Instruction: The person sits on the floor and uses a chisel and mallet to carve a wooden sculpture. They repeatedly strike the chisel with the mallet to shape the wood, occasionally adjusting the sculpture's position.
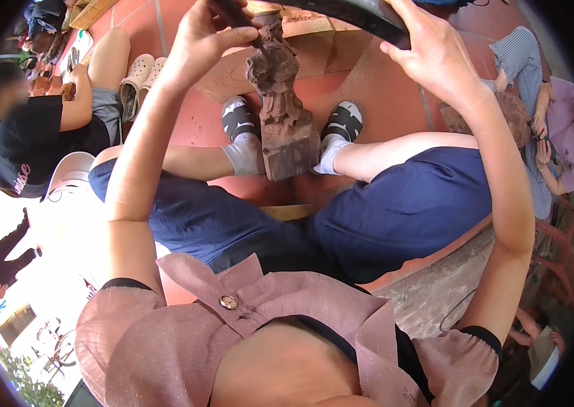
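Note:
Both my hands are raised at the top of the view. My left hand (209,41) pinches a dark, narrow bar (232,13) between thumb and fingers; its far end is cut off. At the right, my right hand (433,54) grips the end of a glossy black curved piece (361,15), which runs along the upper edge and is partly out of view. Below and between the hands, a carved brown wooden figure (279,88) stands on its square base (292,149) between my feet, touched by neither hand.
Red floor tiles (199,122) and wooden boards (321,54) lie around the figure. Beige clogs (139,78) sit at the left, near a seated person in black (36,129). Another person in a pink top (565,136) works at the right beside a round brown carving (514,119).

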A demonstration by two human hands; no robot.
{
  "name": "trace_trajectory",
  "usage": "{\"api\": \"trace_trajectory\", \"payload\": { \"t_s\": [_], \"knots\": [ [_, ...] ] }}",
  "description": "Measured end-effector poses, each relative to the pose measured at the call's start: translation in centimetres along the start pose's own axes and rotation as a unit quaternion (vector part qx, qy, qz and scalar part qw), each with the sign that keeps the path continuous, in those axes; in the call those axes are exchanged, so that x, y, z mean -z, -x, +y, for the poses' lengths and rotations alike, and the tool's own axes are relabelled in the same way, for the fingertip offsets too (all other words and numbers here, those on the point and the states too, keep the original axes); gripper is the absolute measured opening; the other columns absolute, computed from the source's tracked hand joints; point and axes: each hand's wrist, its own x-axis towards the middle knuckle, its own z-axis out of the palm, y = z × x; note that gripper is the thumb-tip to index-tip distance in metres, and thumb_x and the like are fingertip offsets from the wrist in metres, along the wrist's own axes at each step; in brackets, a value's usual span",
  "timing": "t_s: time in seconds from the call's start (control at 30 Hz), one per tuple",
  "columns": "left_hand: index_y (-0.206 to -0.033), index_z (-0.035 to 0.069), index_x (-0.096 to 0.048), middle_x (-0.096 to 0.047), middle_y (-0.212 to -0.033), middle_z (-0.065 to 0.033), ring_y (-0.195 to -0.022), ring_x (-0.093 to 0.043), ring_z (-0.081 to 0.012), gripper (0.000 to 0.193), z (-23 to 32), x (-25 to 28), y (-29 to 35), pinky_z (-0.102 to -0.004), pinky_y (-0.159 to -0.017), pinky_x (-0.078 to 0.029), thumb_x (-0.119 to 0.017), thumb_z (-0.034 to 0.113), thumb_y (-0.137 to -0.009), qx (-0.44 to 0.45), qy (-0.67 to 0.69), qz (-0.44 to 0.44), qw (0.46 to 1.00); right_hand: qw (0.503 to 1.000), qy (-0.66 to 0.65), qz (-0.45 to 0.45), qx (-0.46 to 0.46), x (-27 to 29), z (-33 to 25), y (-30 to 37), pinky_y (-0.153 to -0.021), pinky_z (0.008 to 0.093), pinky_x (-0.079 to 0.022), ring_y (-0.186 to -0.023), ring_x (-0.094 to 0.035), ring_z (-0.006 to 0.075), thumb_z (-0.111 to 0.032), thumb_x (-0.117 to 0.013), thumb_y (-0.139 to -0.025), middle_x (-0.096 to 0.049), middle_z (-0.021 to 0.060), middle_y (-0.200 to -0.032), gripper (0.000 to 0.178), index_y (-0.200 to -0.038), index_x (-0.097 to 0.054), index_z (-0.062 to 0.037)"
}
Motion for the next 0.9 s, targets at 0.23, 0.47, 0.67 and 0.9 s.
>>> {"api": "trace_trajectory", "payload": {
  "t_s": [0.23, 0.47, 0.67, 0.9],
  "knots": [
    [-0.115, 0.005, -0.053, -0.062, -0.102, -0.0048, -0.094, -0.065, -0.0164, 0.043, 0.0, -1.3, 0.0, -0.0321, -0.085, -0.052, -0.073, -0.007, -0.078, 0.033, -0.049, -0.09, 0.994, 0.999, -0.025, 0.018, 0.022, 0.1, 0.1, -0.7, -0.074, 0.0471, -0.051, -0.09, -0.063, 0.0434, -0.005, -0.073, -0.072, -0.063, 0.0214, -0.094, 0.046, -0.11, -0.048, -0.0059],
    [-0.113, 0.006, -0.053, -0.063, -0.1, -0.0041, -0.097, -0.064, -0.0159, 0.042, -0.6, -1.7, -0.4, -0.0327, -0.086, -0.052, -0.072, -0.008, -0.079, 0.033, -0.049, -0.11, 0.992, 0.998, -0.033, 0.044, 0.025, 0.3, -0.3, -0.2, -0.076, 0.0453, -0.051, -0.09, -0.063, 0.0429, -0.006, -0.074, -0.073, -0.063, 0.0222, -0.096, 0.047, -0.112, -0.048, -0.0051],
    [-0.106, 0.006, -0.057, -0.064, -0.094, -0.0006, -0.092, -0.062, -0.0129, 0.038, 0.0, -1.7, -0.4, -0.0304, -0.083, -0.052, -0.072, -0.01, -0.076, 0.056, -0.062, -0.127, 0.988, 0.994, -0.085, 0.063, 0.002, -0.4, -1.0, -1.0, -0.079, 0.0452, -0.051, -0.092, -0.063, 0.043, -0.008, -0.074, -0.075, -0.063, 0.0229, -0.098, 0.048, -0.114, -0.048, -0.004],
    [-0.103, 0.009, -0.061, -0.063, -0.095, 0.0002, -0.092, -0.06, -0.012, 0.034, -1.5, -1.3, -1.7, -0.029, -0.082, -0.049, -0.071, -0.008, -0.076, -0.001, -0.088, -0.182, 0.979, 1.0, -0.003, -0.019, -0.014, -1.1, -0.1, -1.6, -0.075, 0.048, -0.05, -0.089, -0.064, 0.0416, -0.014, -0.072, -0.076, -0.064, 0.0217, -0.095, 0.039, -0.107, -0.049, -0.0049]
  ]
}}
